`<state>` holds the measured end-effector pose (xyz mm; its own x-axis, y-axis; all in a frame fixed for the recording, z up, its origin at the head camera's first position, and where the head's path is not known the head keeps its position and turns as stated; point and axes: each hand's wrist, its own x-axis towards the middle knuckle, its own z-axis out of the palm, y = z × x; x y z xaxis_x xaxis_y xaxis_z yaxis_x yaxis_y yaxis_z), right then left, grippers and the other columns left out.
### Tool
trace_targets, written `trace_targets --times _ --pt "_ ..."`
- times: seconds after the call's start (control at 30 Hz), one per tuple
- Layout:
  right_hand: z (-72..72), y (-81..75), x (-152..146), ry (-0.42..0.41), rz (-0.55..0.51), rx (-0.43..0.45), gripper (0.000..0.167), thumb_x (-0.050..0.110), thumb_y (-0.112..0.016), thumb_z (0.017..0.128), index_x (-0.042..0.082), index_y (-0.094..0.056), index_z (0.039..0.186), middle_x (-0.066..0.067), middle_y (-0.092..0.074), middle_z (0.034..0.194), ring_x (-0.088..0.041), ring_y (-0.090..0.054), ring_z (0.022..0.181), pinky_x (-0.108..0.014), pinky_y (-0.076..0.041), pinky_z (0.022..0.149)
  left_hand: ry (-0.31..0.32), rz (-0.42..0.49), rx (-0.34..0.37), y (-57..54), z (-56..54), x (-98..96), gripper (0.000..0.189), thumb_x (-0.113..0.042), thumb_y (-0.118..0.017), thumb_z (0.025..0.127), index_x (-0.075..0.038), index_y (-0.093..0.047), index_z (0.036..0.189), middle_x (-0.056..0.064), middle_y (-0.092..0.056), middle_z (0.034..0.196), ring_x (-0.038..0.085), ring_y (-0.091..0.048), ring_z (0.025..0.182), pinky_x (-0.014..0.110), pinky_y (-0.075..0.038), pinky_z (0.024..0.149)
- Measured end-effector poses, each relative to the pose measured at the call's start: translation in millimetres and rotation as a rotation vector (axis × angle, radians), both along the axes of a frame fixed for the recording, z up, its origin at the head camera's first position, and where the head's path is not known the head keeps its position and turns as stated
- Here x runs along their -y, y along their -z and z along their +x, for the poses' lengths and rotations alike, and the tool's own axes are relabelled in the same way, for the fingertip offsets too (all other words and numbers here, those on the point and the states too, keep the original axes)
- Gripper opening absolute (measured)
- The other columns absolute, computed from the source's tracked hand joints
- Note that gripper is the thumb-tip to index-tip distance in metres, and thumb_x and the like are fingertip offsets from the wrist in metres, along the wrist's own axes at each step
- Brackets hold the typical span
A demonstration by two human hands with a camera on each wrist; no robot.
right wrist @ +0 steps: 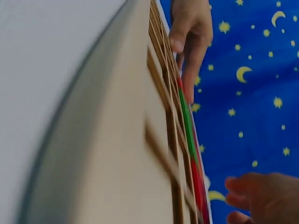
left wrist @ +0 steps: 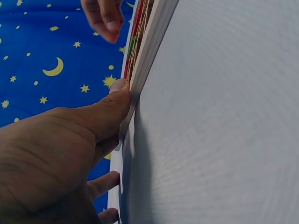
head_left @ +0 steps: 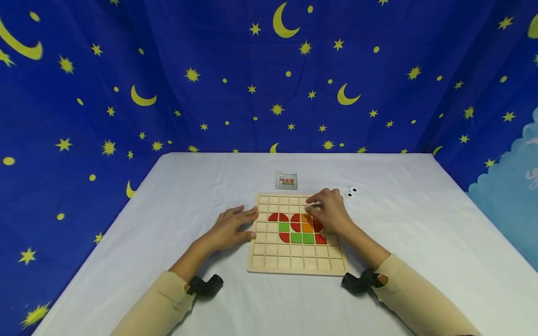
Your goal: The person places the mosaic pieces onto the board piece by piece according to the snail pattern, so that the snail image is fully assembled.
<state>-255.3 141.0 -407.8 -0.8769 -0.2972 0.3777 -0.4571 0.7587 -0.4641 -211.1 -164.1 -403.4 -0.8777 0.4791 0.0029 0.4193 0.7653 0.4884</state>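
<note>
A square wooden grid board (head_left: 292, 262) lies on the white cloth, with red, green and orange pieces set in its cells. At the board's left edge, my left hand (head_left: 229, 229) rests with fingers spread, thumb touching the rim; the left wrist view shows this hand (left wrist: 56, 140) against the side. Over the upper right of the board hovers my right hand (head_left: 331, 212), thumb and forefinger apart, no piece visible between them. It hides part of an orange piece (head_left: 307, 224) and red pieces (head_left: 321, 239). Green squares (head_left: 302, 238) sit in a lower row.
Beyond the board lies a small picture card (head_left: 286, 181) with a gridded pattern. Two googly eyes (head_left: 351, 192) lie on the cloth just past the right hand. A blue curtain (head_left: 294, 93) with moons and stars hangs behind the table (head_left: 201, 172).
</note>
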Motion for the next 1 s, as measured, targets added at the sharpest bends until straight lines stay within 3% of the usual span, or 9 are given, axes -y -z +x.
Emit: trace_targets --times 0.27,0.47,0.73,1.0 --pt "-15.3 3.3 -62 0.217 0.002 0.042 0.025 0.020 -0.068 0.084 0.002 -0.071 0.101 -0.022 -0.061 0.099 -0.039 -0.044 0.097 -0.052 -0.030 0.084 -0.010 -0.004 0.007 -0.2 0.1 0.3 0.063 -0.036 -0.064 0.088 -0.013 -0.041 0.143 0.002 -0.034 0.153 0.037 -0.021 0.144 0.063 -0.014 0.111" --pt "-17.8 5.4 -94 0.316 0.040 0.029 0.028 0.020 -0.067 0.084 -0.001 -0.070 0.100 -0.026 -0.061 0.098 -0.042 -0.044 0.094 -0.053 -0.031 0.081 -0.003 0.002 0.007 1.3 -0.4 0.5 0.063 -0.036 -0.064 0.088 -0.012 -0.042 0.142 0.002 -0.034 0.153 0.038 -0.021 0.144 0.063 -0.014 0.111" --pt "-22.3 9.3 -109 0.354 0.088 0.065 0.030 0.022 -0.067 0.084 -0.002 -0.069 0.102 -0.027 -0.062 0.098 -0.045 -0.044 0.096 -0.056 -0.031 0.079 0.002 0.005 -0.001 1.5 0.4 0.9 0.062 -0.035 -0.064 0.088 -0.011 -0.042 0.142 0.003 -0.035 0.153 0.038 -0.022 0.144 0.063 -0.014 0.111" --pt "-31.8 12.8 -105 0.360 0.095 0.098 0.035 0.026 -0.067 0.084 -0.002 -0.068 0.105 -0.026 -0.060 0.100 -0.046 -0.043 0.099 -0.059 -0.031 0.085 0.010 0.012 -0.009 1.1 0.4 0.6 0.062 -0.035 -0.064 0.088 -0.011 -0.043 0.141 0.004 -0.035 0.152 0.039 -0.022 0.143 0.063 -0.015 0.111"
